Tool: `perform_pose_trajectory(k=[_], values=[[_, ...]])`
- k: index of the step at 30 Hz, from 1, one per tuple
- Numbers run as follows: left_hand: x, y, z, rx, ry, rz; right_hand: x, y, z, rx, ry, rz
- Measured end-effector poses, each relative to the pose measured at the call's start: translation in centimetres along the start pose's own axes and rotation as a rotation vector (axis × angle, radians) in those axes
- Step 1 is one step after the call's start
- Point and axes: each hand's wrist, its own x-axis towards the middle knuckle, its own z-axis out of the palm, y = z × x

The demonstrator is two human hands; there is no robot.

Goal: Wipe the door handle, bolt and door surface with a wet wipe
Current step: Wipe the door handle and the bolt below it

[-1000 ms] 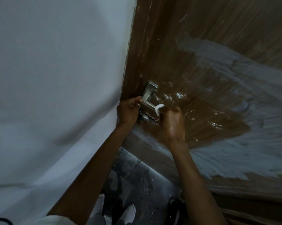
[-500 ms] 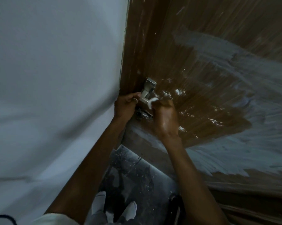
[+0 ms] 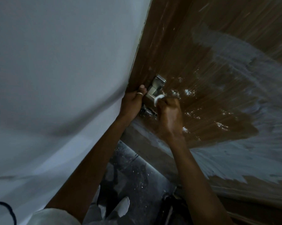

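Note:
A brown wooden door [image 3: 202,59] with grey-white smears fills the right half. Its metal handle [image 3: 155,87] stands near the door's left edge. My right hand [image 3: 168,116] grips a white wet wipe [image 3: 158,99] and holds it against the lower part of the handle. My left hand [image 3: 132,103], wearing a ring, curls around the door's edge just left of the handle. A dark bolt fitting [image 3: 149,111] shows below the handle, partly hidden between my hands.
A pale wall [image 3: 64,70] takes up the left half. White flecks [image 3: 187,91] dot the door right of the handle. Below lies a dark speckled floor [image 3: 137,172] with my feet [image 3: 122,207] on it.
My right hand and the wipe have slid up along the handle toward its plate. My left hand keeps its hold on the door's edge. The view has shifted slightly.

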Motion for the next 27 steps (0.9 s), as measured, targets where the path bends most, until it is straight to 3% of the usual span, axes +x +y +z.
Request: perform_pose_trajectory(k=[5, 14, 18, 20, 23, 27], values=[[-0.2, -0.3, 0.2, 0.058, 0.061, 0.007, 3.7, -2.9, 0.8, 0.13, 0.085, -0.08], [-0.3, -0.2, -0.1, 0.004, 0.017, -0.003, -2.1, 1.8, -0.8, 0.094, 0.056, 0.135], [-0.4, -1.0, -0.2, -0.006, 0.041, 0.0, 2.0, -1.8, 0.9, 0.049, 0.07, -0.049], [-0.3, -1.7, -0.4, 0.002, 0.063, 0.0, 3.9, -2.5, 1.9, 0.147, 0.125, -0.067], [-0.4, -2.1, -0.5, 0.011, 0.067, 0.024, 3.7, -2.9, 2.0, 0.045, 0.177, -0.075], [-0.6, -1.7, -0.2, -0.068, 0.037, 0.062, 1.8, -1.5, 1.8, 0.01, 0.081, 0.058]])
